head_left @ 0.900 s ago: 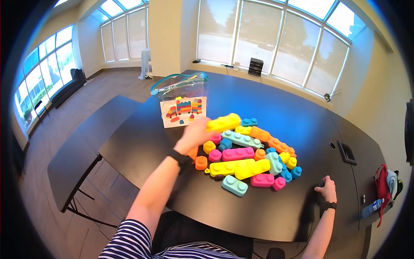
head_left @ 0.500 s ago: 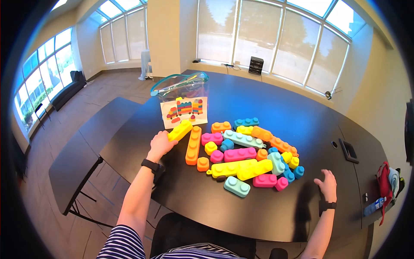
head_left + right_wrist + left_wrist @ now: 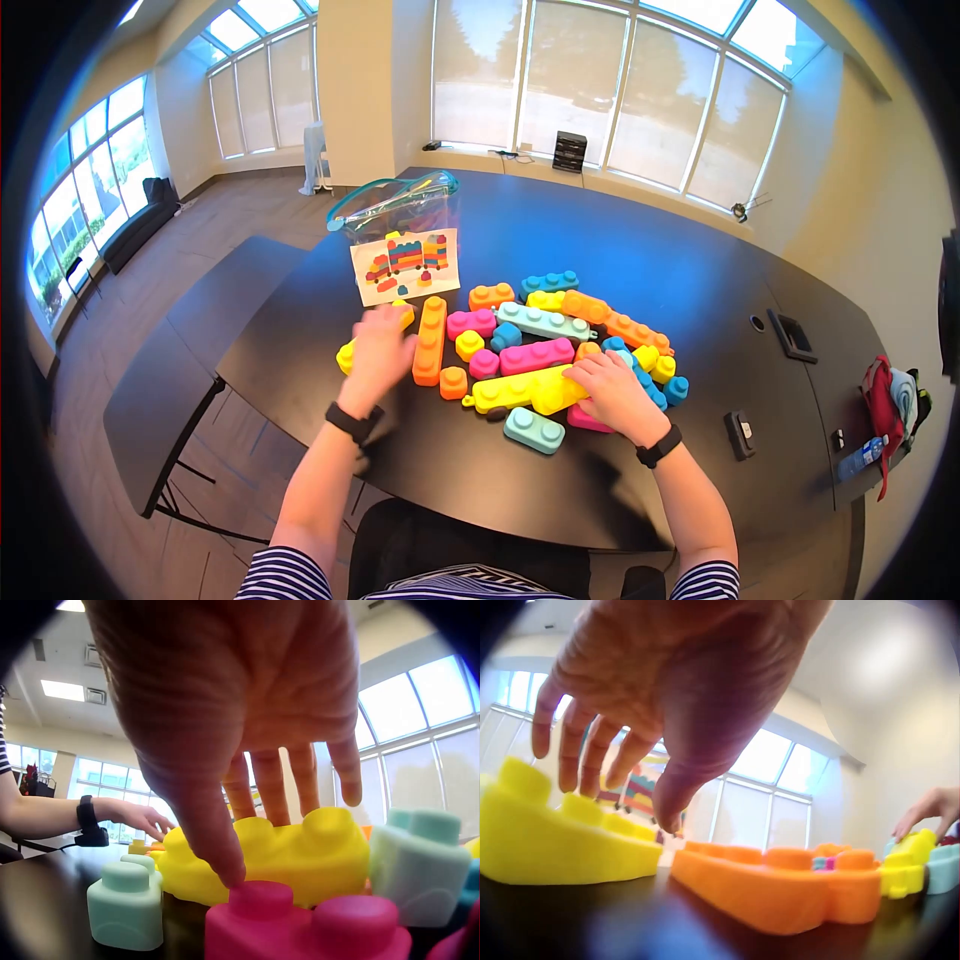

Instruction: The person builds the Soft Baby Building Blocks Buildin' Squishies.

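Observation:
My left hand [image 3: 382, 350] is over a long yellow toy block [image 3: 345, 357] at the left of the pile, hiding its middle. Its fingers hang loosely spread above the yellow studs in the left wrist view. Beside that block lies a long orange block [image 3: 430, 340]. My right hand [image 3: 612, 392] reaches over another yellow block [image 3: 300, 859], which overlaps a longer yellow piece. In the right wrist view, the fingers extend behind its studs and the thumb points down in front, its tip right at a pink block's [image 3: 300, 930] stud.
Several pink, blue, orange and mint blocks spread across the dark table [image 3: 480, 500], with a mint block [image 3: 533, 430] nearest me. A clear zip bag [image 3: 405, 215] with a picture card [image 3: 405, 268] stands behind. A small black device [image 3: 739, 435] lies right, near a table socket [image 3: 793, 335].
The left hand has set the yellow block down left of the orange one and loosened its fingers. My right hand has moved from the table's right side to the yellow block in the pile.

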A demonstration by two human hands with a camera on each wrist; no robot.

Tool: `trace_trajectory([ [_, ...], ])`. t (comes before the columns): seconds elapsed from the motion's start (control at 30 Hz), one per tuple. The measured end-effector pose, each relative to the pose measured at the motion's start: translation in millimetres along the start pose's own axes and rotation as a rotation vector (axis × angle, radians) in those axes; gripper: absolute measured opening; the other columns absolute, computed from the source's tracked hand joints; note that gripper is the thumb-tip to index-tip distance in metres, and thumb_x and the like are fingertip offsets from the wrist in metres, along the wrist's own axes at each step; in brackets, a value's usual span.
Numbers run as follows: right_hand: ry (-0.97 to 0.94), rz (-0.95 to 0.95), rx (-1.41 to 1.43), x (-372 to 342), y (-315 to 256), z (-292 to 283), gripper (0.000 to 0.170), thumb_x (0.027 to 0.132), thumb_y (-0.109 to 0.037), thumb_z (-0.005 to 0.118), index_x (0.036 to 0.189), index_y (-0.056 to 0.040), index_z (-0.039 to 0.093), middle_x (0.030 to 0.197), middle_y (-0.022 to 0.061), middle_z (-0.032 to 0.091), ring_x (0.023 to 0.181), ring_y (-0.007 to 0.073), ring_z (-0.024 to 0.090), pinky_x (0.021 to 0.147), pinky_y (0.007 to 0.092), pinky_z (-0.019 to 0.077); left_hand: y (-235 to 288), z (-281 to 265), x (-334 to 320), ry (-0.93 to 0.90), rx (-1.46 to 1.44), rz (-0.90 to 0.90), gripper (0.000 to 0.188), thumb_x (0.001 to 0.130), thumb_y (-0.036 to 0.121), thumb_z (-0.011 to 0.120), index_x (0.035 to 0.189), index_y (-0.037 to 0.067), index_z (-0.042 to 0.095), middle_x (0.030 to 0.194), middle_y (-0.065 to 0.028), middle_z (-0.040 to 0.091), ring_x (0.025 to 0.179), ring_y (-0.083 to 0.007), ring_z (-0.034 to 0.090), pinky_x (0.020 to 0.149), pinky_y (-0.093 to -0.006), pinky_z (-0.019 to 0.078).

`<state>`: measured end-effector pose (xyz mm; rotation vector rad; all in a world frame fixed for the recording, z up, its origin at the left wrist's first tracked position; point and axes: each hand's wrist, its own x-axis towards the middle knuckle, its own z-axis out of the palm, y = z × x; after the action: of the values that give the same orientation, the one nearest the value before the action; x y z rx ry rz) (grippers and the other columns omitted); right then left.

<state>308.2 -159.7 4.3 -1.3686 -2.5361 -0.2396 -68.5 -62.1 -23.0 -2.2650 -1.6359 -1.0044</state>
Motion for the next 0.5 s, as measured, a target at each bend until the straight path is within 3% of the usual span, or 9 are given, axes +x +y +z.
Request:
trace_trajectory([
  [0.03, -0.032, 0.008, 0.013, 2.5, 0.4, -2.4, 0.050, 0.073, -0.010, 0.083, 0.121, -0.0075, 0.069, 0.116, 0.0063, 0.069, 0.124, 0.0284, 0.061, 0.109, 0.0481, 0.0471, 5.3, 16.1, -1.4, -0.033, -0.260, 0.123, 0.039, 0.083, 0.018, 0.077, 0.121, 0.009, 0.071, 0.113, -0.0145, 0.070, 0.111, -0.0359, 0.065, 0.093, -0.0475, 0.0527],
  [0.07, -0.064, 0.015, 0.027, 5.1, 0.8, -5.2, 0.049, 0.073, -0.011, 0.083, 0.120, -0.0075, 0.069, 0.115, 0.0061, 0.069, 0.121, 0.0285, 0.062, 0.108, 0.0474, 0.0477, 35.8, -3.9, -1.9, -0.240, -0.214, 0.220, 0.035, 0.082, 0.020, 0.077, 0.115, 0.009, 0.072, 0.111, -0.0137, 0.070, 0.111, -0.0353, 0.065, 0.093, -0.0474, 0.0529],
  [0.13, -0.129, 0.028, 0.048, 11.1, 1.2, -9.3, 0.048, 0.073, -0.014, 0.084, 0.118, -0.0073, 0.070, 0.113, 0.0072, 0.069, 0.117, 0.0293, 0.064, 0.104, 0.0460, 0.0499, 61.5, 5.0, -12.0, -0.371, -0.308, 0.438, 0.046, 0.078, 0.025, 0.080, 0.119, 0.009, 0.069, 0.112, -0.0130, 0.070, 0.112, -0.0354, 0.064, 0.095, -0.0483, 0.0520],
  [0.2, -0.190, 0.042, 0.057, 17.4, 4.7, -13.1, 0.046, 0.074, -0.018, 0.084, 0.117, -0.0066, 0.071, 0.112, 0.0100, 0.071, 0.112, 0.0307, 0.067, 0.096, 0.0446, 0.0533, 75.6, 22.7, -21.8, -0.441, -0.203, 0.468, 0.054, 0.074, 0.031, 0.084, 0.121, 0.009, 0.069, 0.119, -0.0123, 0.065, 0.116, -0.0335, 0.061, 0.095, -0.0495, 0.0490],
  [0.33, 0.230, 0.179, 0.113, 28.8, 43.2, -6.0, 0.047, 0.080, -0.022, 0.082, 0.122, -0.0053, 0.070, 0.109, 0.0137, 0.070, 0.108, 0.0340, 0.068, 0.088, 0.0470, 0.0569, 87.4, 32.1, -22.3, -0.481, -0.112, 0.432, 0.061, 0.071, 0.036, 0.087, 0.122, 0.008, 0.068, 0.123, -0.0121, 0.060, 0.121, -0.0315, 0.058, 0.096, -0.0485, 0.0461],
  [0.43, 0.234, 0.392, -0.088, 37.8, 79.9, 0.1, 0.048, 0.084, -0.024, 0.077, 0.128, -0.0061, 0.066, 0.115, 0.0134, 0.069, 0.112, 0.0329, 0.067, 0.087, 0.0460, 0.0570, 90.7, 36.0, -26.3, -0.443, -0.115, 0.469, 0.064, 0.070, 0.037, 0.088, 0.122, 0.007, 0.069, 0.123, -0.0129, 0.059, 0.122, -0.0318, 0.057, 0.097, -0.0489, 0.0455],
  [0.5, 0.109, 0.413, -0.121, 38.8, 99.0, 13.8, 0.050, 0.086, -0.025, 0.075, 0.132, -0.0065, 0.064, 0.118, 0.0136, 0.068, 0.112, 0.0342, 0.066, 0.092, 0.0466, 0.0554, 94.2, 39.7, -27.5, -0.455, -0.101, 0.442, 0.069, 0.070, 0.039, 0.090, 0.127, 0.008, 0.068, 0.125, -0.0134, 0.057, 0.122, -0.0316, 0.056, 0.097, -0.0477, 0.0466],
])
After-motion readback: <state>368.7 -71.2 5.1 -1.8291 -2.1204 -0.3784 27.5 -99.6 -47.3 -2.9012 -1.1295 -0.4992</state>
